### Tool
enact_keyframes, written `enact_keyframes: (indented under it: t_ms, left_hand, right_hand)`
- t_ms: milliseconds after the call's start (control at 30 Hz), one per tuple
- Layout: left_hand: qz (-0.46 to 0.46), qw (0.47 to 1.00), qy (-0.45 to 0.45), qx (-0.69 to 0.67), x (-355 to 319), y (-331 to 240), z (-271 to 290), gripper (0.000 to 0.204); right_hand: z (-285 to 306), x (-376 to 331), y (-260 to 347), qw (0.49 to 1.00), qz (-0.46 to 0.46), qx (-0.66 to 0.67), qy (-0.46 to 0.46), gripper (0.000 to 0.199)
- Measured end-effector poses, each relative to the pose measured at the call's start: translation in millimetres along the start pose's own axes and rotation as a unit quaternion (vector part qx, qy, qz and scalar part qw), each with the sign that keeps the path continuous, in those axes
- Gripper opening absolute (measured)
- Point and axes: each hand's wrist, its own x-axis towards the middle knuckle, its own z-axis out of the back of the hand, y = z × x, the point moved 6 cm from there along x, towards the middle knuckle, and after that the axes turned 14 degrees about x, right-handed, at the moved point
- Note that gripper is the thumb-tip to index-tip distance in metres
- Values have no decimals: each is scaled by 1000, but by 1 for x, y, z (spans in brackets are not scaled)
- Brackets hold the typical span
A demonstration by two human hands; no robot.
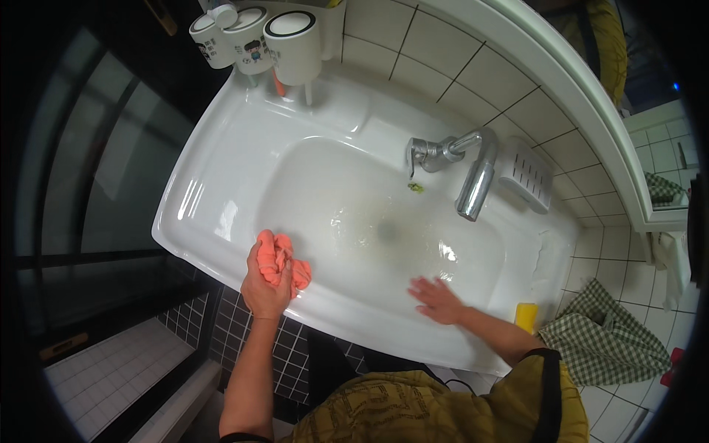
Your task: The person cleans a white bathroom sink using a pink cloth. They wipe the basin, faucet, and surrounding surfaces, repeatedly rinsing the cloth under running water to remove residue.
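Below you, a white sink [221, 177] fills most of the view, its long axis running from the far left corner to the near right corner, with a wet basin [369, 221] in the middle. At the far edge a chrome tap [473, 173] reaches over the basin, and three white cups [255, 37] stand at the far left corner. Your left hand [266, 284] sits at the near rim, fingers clamped on a bunched orange cloth [284, 262]. Your right hand [437, 299] lies flat inside the near right of the basin, fingers spread, empty, well apart from the cloth.
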Motion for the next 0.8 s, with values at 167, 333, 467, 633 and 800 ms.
enact_keyframes:
  t_ms: [167, 333, 467, 633, 800]
  left_hand:
    - [15, 1000, 17, 10, 1, -4, 0, 64]
    - [-1, 1000, 8, 2, 1, -5, 0, 63]
    - [11, 1000, 15, 5, 0, 0, -4, 63]
    - [31, 999, 22, 13, 0, 1, -2, 63]
    - [40, 999, 34, 13, 1, 0, -2, 63]
  right_hand:
    - [6, 122, 91, 987, 125, 95, -39, 56]
    - [50, 196, 113, 983, 146, -15, -111, 55]
    - [60, 190, 91, 973, 136, -31, -182, 55]
    - [57, 136, 24, 975, 63, 43, -210, 52]
    - [64, 103, 27, 942, 87, -65, -318, 46]
